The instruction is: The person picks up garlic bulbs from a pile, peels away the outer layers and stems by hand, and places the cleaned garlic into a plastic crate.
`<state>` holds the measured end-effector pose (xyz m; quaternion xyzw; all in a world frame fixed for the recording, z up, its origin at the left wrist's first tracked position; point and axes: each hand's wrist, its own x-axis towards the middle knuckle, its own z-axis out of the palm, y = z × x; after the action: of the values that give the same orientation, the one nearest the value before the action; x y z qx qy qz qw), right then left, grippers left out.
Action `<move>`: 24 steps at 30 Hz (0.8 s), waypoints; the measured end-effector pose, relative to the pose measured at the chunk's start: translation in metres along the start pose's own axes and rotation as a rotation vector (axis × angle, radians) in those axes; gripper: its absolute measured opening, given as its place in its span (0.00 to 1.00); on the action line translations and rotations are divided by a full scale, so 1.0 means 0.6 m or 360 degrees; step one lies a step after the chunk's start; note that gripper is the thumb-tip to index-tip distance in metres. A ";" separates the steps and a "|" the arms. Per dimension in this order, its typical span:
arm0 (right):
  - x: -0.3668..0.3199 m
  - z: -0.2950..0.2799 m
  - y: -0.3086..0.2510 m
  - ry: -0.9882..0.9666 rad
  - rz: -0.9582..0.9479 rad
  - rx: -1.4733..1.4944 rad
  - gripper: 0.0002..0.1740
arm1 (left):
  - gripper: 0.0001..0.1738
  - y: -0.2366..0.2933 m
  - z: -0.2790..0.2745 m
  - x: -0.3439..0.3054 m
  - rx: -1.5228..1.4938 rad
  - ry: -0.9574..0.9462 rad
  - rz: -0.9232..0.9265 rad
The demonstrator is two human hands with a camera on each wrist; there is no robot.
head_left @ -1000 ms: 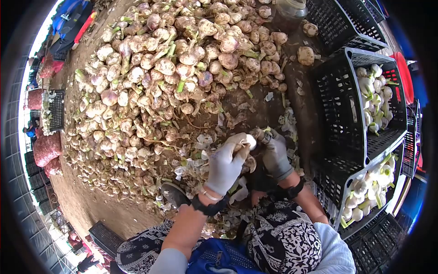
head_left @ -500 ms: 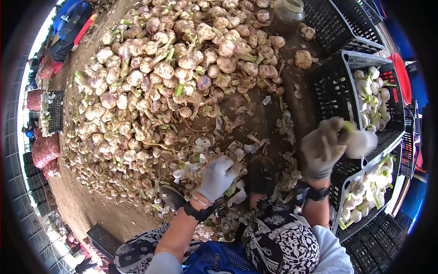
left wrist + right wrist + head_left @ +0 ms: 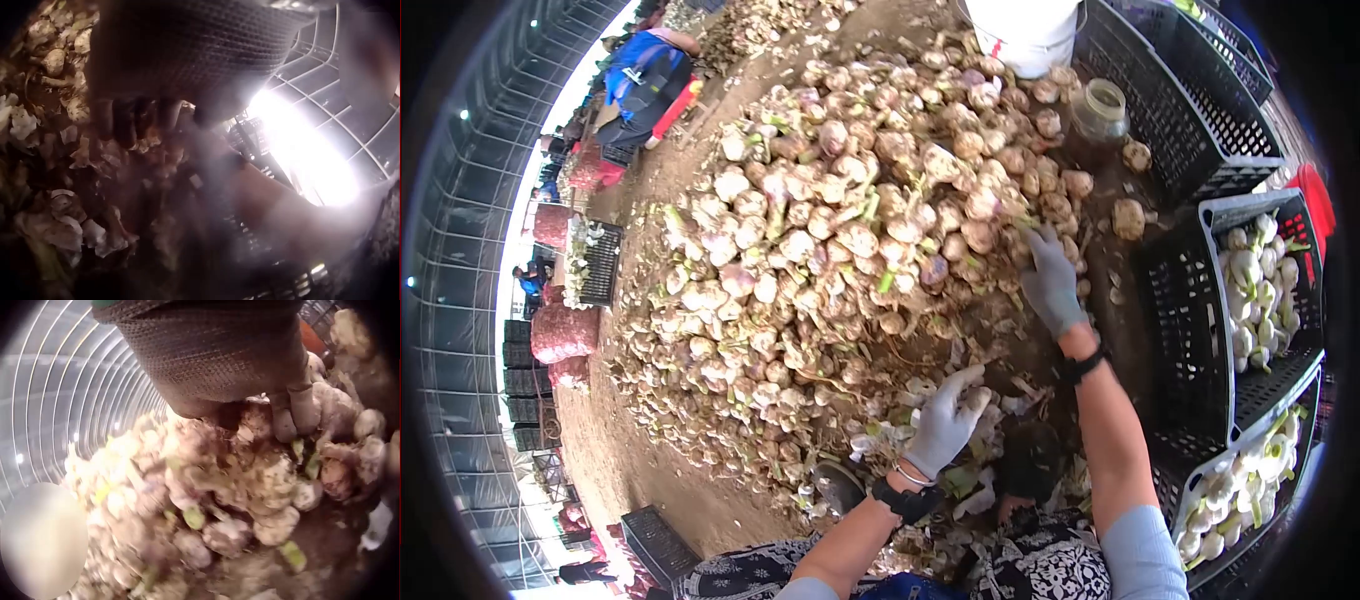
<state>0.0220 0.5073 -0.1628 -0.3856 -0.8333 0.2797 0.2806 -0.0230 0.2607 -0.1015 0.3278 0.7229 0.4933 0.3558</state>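
Note:
A large heap of unpeeled garlic bulbs (image 3: 850,230) covers the ground in the head view. At its right edge the gloved right hand (image 3: 1052,280) reaches in, fingers extended onto the bulbs; the right wrist view shows the gloved hand (image 3: 231,362) with its fingertips (image 3: 284,425) down among them. Lower down, the gloved left hand (image 3: 948,422) hovers over loose peeled skins (image 3: 890,437), fingers loosely bent and apart, with no bulb visible in it. In the left wrist view that hand (image 3: 187,56) is dark and blurred above the skins (image 3: 62,225).
Black crates (image 3: 1190,330) at the right hold cleaned white garlic (image 3: 1258,290). A glass jar (image 3: 1099,110) and a white bucket (image 3: 1028,35) stand at the top right. Another person (image 3: 645,80) is at the upper left, near red net sacks (image 3: 565,333).
The right hand has gone from the crates, where it held a white bulb, to the heap, and the bulb is out of it. The left hand's fingers have spread. The head view has shifted.

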 end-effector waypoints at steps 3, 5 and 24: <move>-0.078 -0.042 -0.069 0.0098 -0.0410 0.0519 0.20 | 0.24 -0.055 -0.011 0.015 -0.0274 -0.0010 -0.0344; -0.156 -0.072 -0.114 -0.0502 -0.0303 0.0548 0.24 | 0.24 -0.047 -0.004 0.021 -0.0865 0.0024 -0.0451; -0.270 -0.057 -0.101 -0.0516 0.0972 0.1348 0.13 | 0.30 -0.012 0.008 -0.025 0.0253 0.0169 0.0120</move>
<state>0.1042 0.3533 -0.1385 -0.4152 -0.5305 0.7154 0.1852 -0.0116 0.2483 -0.1067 0.3554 0.7647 0.4642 0.2709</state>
